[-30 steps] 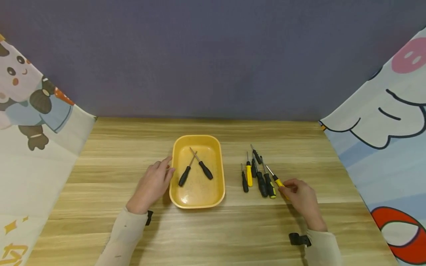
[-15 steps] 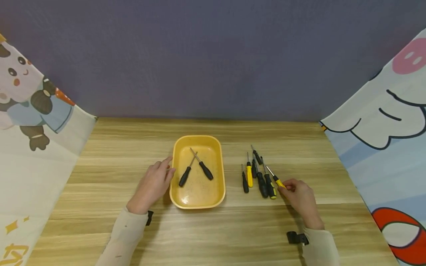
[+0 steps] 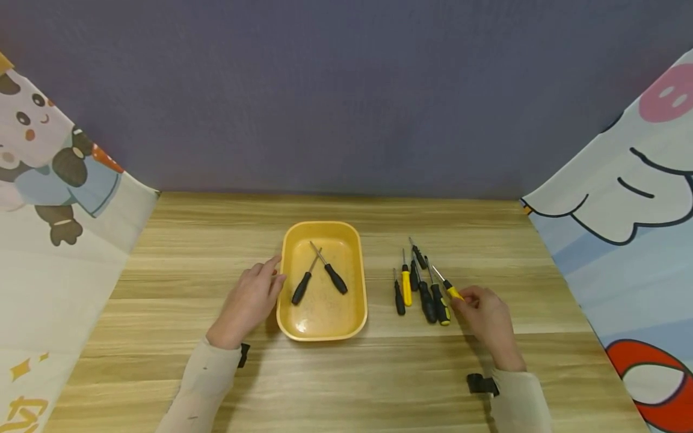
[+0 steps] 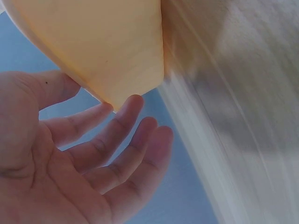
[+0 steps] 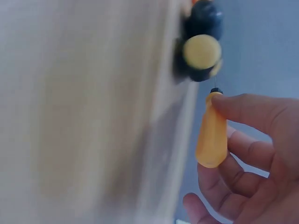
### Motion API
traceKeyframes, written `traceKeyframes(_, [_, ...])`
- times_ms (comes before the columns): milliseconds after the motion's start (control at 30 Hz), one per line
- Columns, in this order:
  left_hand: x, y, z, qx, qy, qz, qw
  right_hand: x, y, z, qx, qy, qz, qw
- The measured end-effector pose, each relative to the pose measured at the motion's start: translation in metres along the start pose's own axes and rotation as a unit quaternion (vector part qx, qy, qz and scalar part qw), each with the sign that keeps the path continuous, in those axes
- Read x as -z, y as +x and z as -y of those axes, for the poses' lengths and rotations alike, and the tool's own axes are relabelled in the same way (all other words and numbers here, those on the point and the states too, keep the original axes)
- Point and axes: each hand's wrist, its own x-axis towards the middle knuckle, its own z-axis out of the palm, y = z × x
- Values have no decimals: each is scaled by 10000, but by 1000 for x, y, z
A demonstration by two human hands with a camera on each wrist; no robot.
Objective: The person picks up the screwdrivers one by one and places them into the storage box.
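A yellow plastic tray [image 3: 323, 335] stands on the table with two black-handled screwdrivers crossed inside, one of them the right-hand screwdriver [image 3: 336, 281]. My left hand [image 3: 248, 300] holds the tray's left rim, thumb over the edge and fingertips against the outer wall [image 4: 117, 42]. My right hand [image 3: 487, 319] pinches a yellow-handled screwdriver [image 5: 213, 135] between thumb and fingers; in the head view its shaft points up and left. Just left of it lies a group of several screwdrivers, including a black-and-yellow one [image 3: 441, 307], a thick black one [image 3: 426, 302] and a slim yellow one [image 3: 406, 285].
The wooden tabletop [image 3: 346, 385] runs back to a dark grey-blue panel [image 3: 335, 108]. Printed cartoon sheets flank it, the left sheet [image 3: 54, 270] and the right sheet [image 3: 639, 282]. A small black screwdriver [image 3: 399, 299] lies between the tray and the group.
My right hand has shifted slightly up and left with the yellow-handled screwdriver. My left hand stays at the tray, and the tray's contents have not moved.
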Motion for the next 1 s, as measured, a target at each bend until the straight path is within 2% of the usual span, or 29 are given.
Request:
traceKeyframes(100, [0, 0, 0, -20, -12, -9, 10000, 2, 5, 10, 225, -28, -148, 9996])
traceKeyframes(300, [-1, -1, 2, -120, 34, -65, 9999, 5, 18, 41, 508, -74, -162, 9986])
traceKeyframes(500, [-1, -1, 1, -130, 26, -66, 9999, 3, 34, 76, 768, 37, 54, 9970])
traceKeyframes(633, [0, -1, 1, -124, 41, -73, 9999, -2, 42, 101, 1090, 176, 118, 9938])
traceKeyframes(900, [0, -1, 0, -82, 60, -66, 9999, -13, 53, 152, 1535, 383, 253, 9871])
traceKeyframes(1000, [0, 0, 0, -83, 73, -58, 9999, -16, 57, 169, 1634, 314, 314, 9856])
